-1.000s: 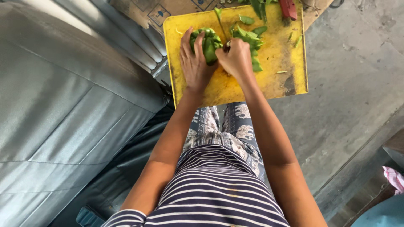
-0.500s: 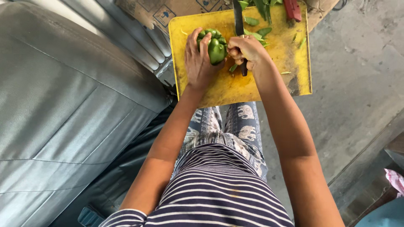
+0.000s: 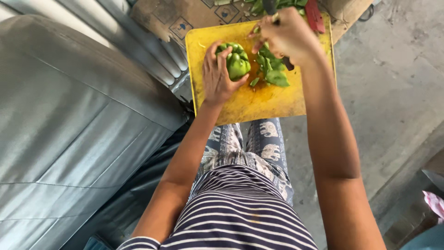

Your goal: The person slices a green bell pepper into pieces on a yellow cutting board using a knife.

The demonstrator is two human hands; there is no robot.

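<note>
A yellow cutting board (image 3: 263, 103) lies on my lap and a cardboard box. My left hand (image 3: 217, 76) presses a green bell pepper (image 3: 237, 64) onto the board's left part. My right hand (image 3: 283, 34) is closed around a knife handle (image 3: 287, 63); the blade (image 3: 269, 6) points away toward the top edge. Cut green pepper pieces (image 3: 273, 74) lie beside the pepper, under my right hand.
A grey cushioned seat (image 3: 69, 115) fills the left side. A flattened cardboard box (image 3: 185, 18) lies beyond the board, with more green pieces and a red object (image 3: 314, 14) at the top. Bare concrete floor (image 3: 393, 83) is on the right.
The view has shifted so the board sits lower and more central. My right hand has lifted the knife away from the pepper, and cut pieces now lie beside it.
</note>
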